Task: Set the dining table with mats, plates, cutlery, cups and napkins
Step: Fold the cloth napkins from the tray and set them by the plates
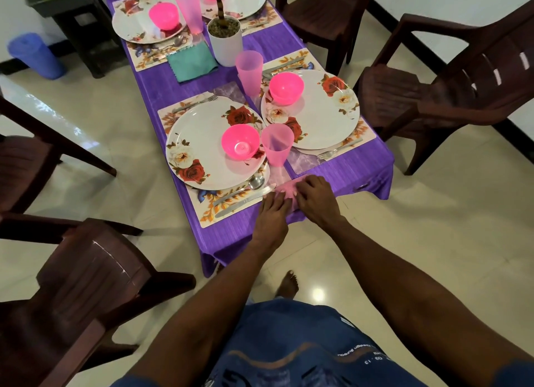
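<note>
Place: home dining room | Evidence: table [346, 167] under purple cloth, laid with flowered plates [202, 144] and pink cups [276, 148] | brown plastic chairs [450, 92] around | glossy tiled floor [404, 227] | potted plant [224, 37] as centrepiece

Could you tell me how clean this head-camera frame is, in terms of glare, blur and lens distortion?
Head view: wide-angle bending bows the table edges and chairs; glare spots shine on the floor tiles; the near plate is sharp, while both hands, left hand and right hand, look slightly soft.

Both hands cover most of pink napkin [284, 188].
</note>
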